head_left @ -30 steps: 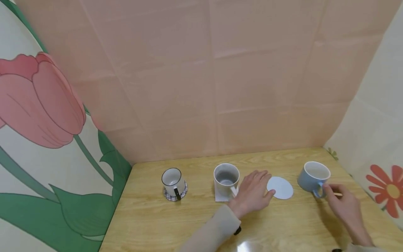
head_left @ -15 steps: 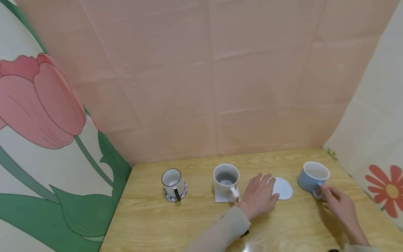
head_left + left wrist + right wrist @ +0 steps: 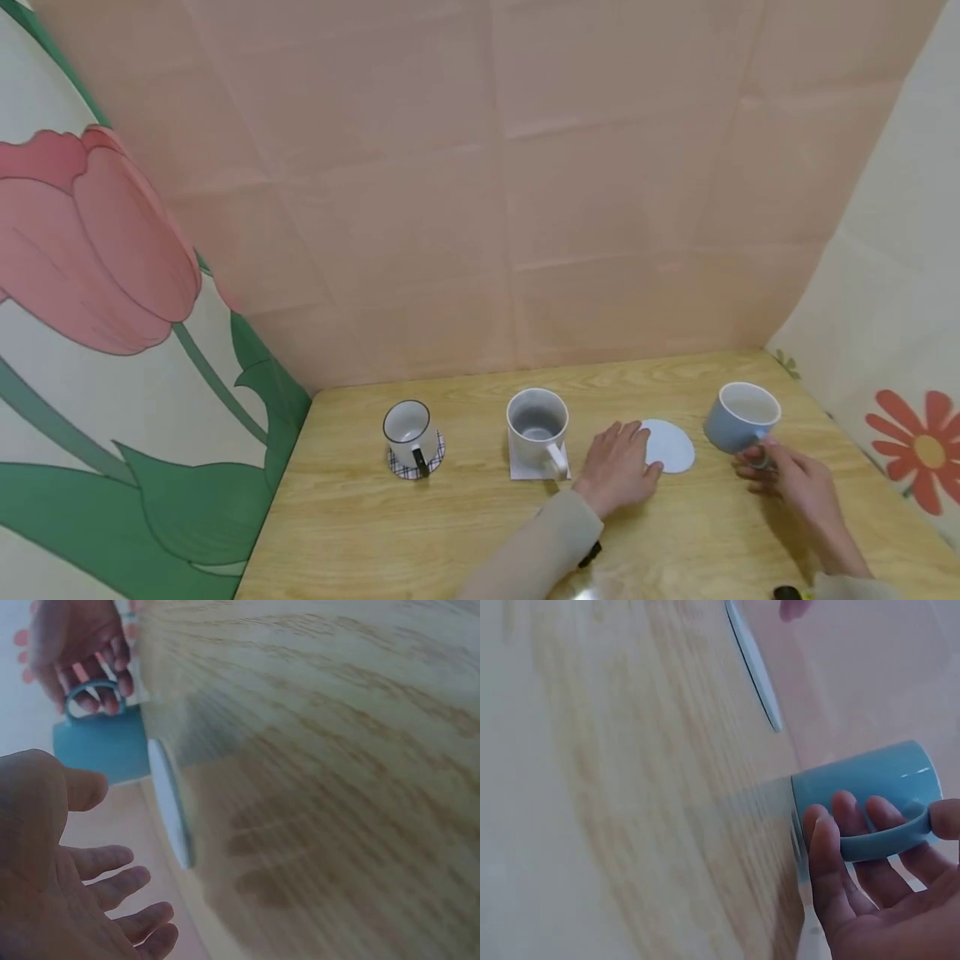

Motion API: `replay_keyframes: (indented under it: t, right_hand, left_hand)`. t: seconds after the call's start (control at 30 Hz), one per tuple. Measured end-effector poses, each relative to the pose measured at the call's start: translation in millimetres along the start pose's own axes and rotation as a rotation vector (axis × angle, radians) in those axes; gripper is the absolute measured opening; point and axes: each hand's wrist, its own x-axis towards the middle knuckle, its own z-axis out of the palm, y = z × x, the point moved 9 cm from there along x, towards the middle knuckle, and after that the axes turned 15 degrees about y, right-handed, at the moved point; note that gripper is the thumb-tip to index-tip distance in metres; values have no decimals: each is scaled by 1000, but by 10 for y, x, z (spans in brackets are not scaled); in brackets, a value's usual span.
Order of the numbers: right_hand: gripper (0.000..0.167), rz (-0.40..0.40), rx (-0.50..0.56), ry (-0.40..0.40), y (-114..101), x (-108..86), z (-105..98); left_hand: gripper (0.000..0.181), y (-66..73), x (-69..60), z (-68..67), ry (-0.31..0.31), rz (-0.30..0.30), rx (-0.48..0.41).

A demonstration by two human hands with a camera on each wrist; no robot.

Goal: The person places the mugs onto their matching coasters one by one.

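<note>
On the right of the head view is a blue mug [image 3: 738,421] with a pale inside. My right hand [image 3: 802,487] holds it by the handle [image 3: 885,841], fingers curled through the loop and thumb on its top. The mug is upright; its base is at or very close to the tabletop. A round pale coaster [image 3: 670,447] lies to the left of the mug, flat on the table. Beside the coaster's left edge is my left hand [image 3: 618,471], its fingers relaxed and spread, holding nothing. Whether its fingertips touch the coaster, I cannot tell.
A white mug [image 3: 536,442] stands on a square white coaster [image 3: 525,472] left of my left hand. Farther left, a dark-rimmed white mug [image 3: 408,437] sits on a round checked coaster [image 3: 401,467]. A pink sheet [image 3: 487,208] hangs behind the wooden table [image 3: 360,533].
My left hand has shifted right to the coaster's edge. My right fingers have moved further through the blue mug's handle. The mugs and coasters stay in place.
</note>
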Motion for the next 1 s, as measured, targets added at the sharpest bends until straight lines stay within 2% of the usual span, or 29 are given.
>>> replay_keyframes:
  t: [0.13, 0.33, 0.67, 0.8, 1.0]
  right_hand:
    - [47, 10, 102, -63, -5, -9, 44]
    - [48, 20, 114, -119, -32, -17, 76]
    - [53, -4, 66, -121, -82, -13, 84]
    - [51, 12, 64, -112, -76, -32, 81]
    - [49, 18, 63, -117, -89, -45, 88]
  left_hand:
    - [58, -24, -15, 123, -61, -52, -30]
    - [58, -38, 5, 238, -92, -78, -21]
    - [61, -59, 23, 324, -103, -119, 25]
    - [61, -67, 7, 380, -115, -146, 33]
    - [57, -65, 9, 382, -85, -136, 91]
